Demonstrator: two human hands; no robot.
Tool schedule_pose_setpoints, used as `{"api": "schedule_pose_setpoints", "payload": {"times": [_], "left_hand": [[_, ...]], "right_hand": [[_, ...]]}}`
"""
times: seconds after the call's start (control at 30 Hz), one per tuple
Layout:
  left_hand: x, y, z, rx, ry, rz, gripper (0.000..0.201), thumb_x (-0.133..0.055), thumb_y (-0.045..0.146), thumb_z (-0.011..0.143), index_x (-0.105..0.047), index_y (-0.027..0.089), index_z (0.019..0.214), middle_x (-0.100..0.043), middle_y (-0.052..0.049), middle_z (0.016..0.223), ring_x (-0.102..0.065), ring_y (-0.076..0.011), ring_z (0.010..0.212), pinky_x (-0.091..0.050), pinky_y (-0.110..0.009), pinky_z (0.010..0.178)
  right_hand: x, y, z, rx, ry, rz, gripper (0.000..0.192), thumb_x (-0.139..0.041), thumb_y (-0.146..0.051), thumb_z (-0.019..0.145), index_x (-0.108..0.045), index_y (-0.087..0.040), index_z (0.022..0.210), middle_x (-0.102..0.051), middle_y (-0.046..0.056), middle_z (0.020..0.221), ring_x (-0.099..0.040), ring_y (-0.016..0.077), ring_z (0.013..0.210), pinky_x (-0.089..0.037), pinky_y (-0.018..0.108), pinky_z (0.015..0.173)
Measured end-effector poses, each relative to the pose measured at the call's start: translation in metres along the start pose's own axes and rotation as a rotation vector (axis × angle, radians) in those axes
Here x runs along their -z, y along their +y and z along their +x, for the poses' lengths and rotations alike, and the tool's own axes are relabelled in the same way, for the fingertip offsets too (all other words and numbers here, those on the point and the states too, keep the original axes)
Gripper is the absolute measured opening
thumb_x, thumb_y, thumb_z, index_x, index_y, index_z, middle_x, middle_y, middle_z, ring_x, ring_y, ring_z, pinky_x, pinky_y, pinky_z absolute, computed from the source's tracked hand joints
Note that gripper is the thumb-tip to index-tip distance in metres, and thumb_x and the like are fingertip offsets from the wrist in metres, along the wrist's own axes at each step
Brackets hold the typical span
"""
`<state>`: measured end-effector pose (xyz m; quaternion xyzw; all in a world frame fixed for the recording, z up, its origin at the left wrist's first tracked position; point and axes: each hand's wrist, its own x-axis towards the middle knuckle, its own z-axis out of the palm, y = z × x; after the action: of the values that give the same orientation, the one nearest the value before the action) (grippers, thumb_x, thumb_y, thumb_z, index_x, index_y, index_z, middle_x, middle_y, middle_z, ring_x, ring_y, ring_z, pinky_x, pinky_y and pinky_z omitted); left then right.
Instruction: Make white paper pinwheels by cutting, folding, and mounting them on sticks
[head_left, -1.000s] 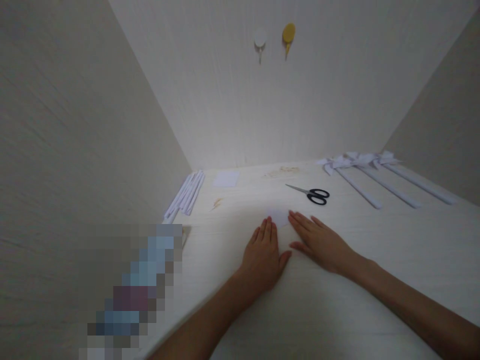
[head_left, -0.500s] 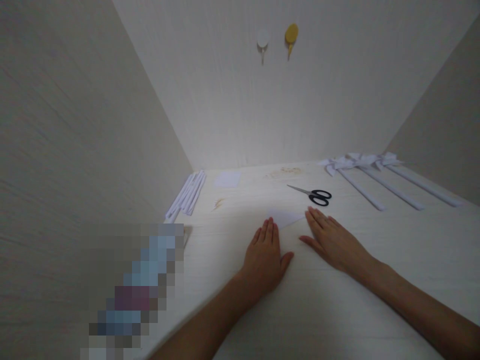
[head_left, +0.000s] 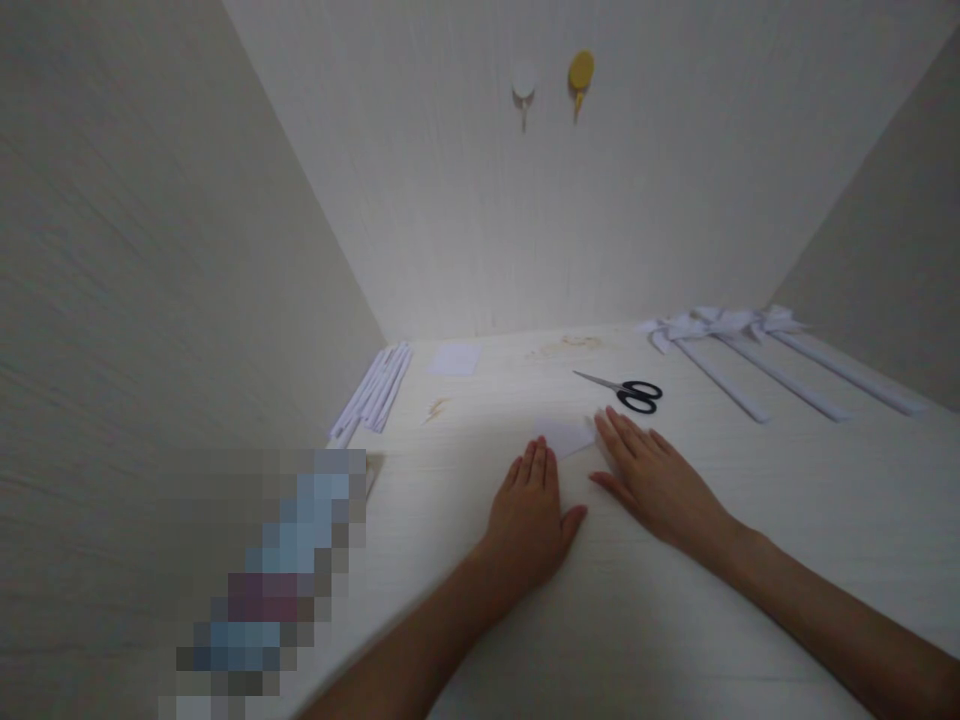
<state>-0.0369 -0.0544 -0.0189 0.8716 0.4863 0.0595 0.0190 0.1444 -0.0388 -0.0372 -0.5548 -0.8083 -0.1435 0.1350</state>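
Note:
A small piece of white paper [head_left: 568, 437] lies flat on the pale table, partly covered by my fingers. My left hand [head_left: 529, 510] is laid flat, its fingertips on the paper's left end and its thumb spread to the right. My right hand [head_left: 645, 475] rests with fingers stretched out over the paper's right end, its thumb held apart. Just beyond the right fingertips lie black-handled scissors [head_left: 628, 392], blades pointing left.
Rolled white paper sticks [head_left: 379, 385] lie in a bundle at the left. A square white sheet [head_left: 454, 359] is near the back wall. At the right are 3 long paper rods [head_left: 795, 380] with folded paper [head_left: 720, 322] at their tops. Two hooks, one a yellow hook [head_left: 580, 72], hang on the wall.
My right hand has shifted slightly left along the paper and now covers its right tip. The left hand stays in place.

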Motion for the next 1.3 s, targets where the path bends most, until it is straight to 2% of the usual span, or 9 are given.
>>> {"api": "schedule_pose_setpoints", "payload": {"times": [0.1, 0.27, 0.43, 0.63, 0.77, 0.93, 1.1, 1.3], "left_hand": [[0.0, 0.0, 0.0, -0.003, 0.006, 0.009, 0.062, -0.023, 0.044, 0.08, -0.021, 0.002, 0.126, -0.019, -0.019, 0.135, -0.013, -0.0239, 0.125, -0.021, -0.036, 0.1], [0.0, 0.001, 0.0, -0.011, 0.019, 0.012, 0.061, -0.019, 0.044, 0.081, -0.022, 0.001, 0.126, -0.021, -0.019, 0.134, -0.014, -0.0235, 0.124, -0.021, -0.037, 0.1], [-0.001, 0.001, -0.001, -0.021, 0.05, 0.018, 0.061, -0.019, 0.043, 0.082, -0.022, 0.001, 0.126, -0.024, -0.019, 0.133, -0.016, -0.0233, 0.124, -0.023, -0.037, 0.098], [-0.001, 0.0, 0.0, -0.016, 0.029, 0.002, 0.062, -0.018, 0.045, 0.081, -0.024, 0.001, 0.125, -0.023, -0.019, 0.134, -0.016, -0.0242, 0.124, -0.022, -0.037, 0.099], [0.001, 0.0, -0.001, -0.013, -0.002, 0.004, 0.063, -0.022, 0.044, 0.08, -0.023, 0.001, 0.125, -0.02, -0.02, 0.134, -0.016, -0.0246, 0.124, -0.022, -0.037, 0.099], [0.003, -0.003, 0.001, -0.045, 0.019, -0.02, 0.06, -0.026, 0.045, 0.08, -0.026, 0.003, 0.124, -0.025, -0.019, 0.133, -0.019, -0.0235, 0.123, -0.024, -0.037, 0.098], [0.006, -0.008, 0.012, -0.084, 0.084, -0.023, 0.039, -0.036, 0.037, 0.079, -0.044, 0.01, 0.106, -0.043, -0.013, 0.122, -0.037, -0.021, 0.112, -0.031, -0.034, 0.093], [0.005, -0.007, 0.022, -0.111, 0.136, 0.046, 0.018, -0.036, 0.02, 0.08, -0.047, 0.014, 0.093, -0.053, -0.007, 0.098, -0.046, -0.0192, 0.091, -0.04, -0.033, 0.079]], "right_hand": [[0.005, -0.004, 0.003, 0.053, 0.006, 0.003, 0.059, -0.031, -0.044, 0.081, -0.022, -0.012, 0.13, -0.024, 0.015, 0.135, -0.023, 0.027, 0.122, -0.029, 0.046, 0.092], [0.011, -0.015, 0.007, 0.239, 0.053, 0.046, 0.055, -0.034, -0.036, 0.082, -0.02, -0.014, 0.13, -0.02, 0.01, 0.137, -0.013, 0.0228, 0.125, -0.021, 0.046, 0.097], [0.009, -0.018, 0.008, 0.359, 0.033, 0.091, 0.048, -0.033, -0.023, 0.083, -0.024, -0.013, 0.129, -0.021, 0.009, 0.136, -0.014, 0.0198, 0.125, -0.019, 0.045, 0.099], [0.004, -0.011, 0.006, 0.294, -0.134, 0.16, 0.051, -0.028, -0.04, 0.084, -0.029, -0.013, 0.127, -0.032, 0.01, 0.131, -0.029, 0.0188, 0.12, -0.03, 0.04, 0.095], [0.002, 0.0, 0.004, 0.162, -0.096, 0.097, 0.052, -0.03, -0.044, 0.082, -0.038, -0.011, 0.121, -0.038, 0.013, 0.128, -0.035, 0.022, 0.117, -0.033, 0.044, 0.091], [0.001, 0.016, 0.005, 0.039, -0.025, 0.108, 0.04, -0.035, -0.037, 0.082, -0.054, -0.011, 0.105, -0.052, 0.014, 0.115, -0.048, 0.0216, 0.105, -0.038, 0.04, 0.088], [0.001, 0.019, 0.009, 0.129, -0.012, 0.275, 0.038, -0.038, -0.034, 0.082, -0.05, -0.013, 0.111, -0.052, 0.01, 0.116, -0.05, 0.0177, 0.103, -0.042, 0.032, 0.087], [0.009, 0.0, 0.009, 0.307, 0.01, 0.333, 0.037, -0.043, -0.034, 0.079, -0.052, -0.014, 0.109, -0.053, 0.012, 0.114, -0.048, 0.022, 0.105, -0.04, 0.039, 0.088]]}}
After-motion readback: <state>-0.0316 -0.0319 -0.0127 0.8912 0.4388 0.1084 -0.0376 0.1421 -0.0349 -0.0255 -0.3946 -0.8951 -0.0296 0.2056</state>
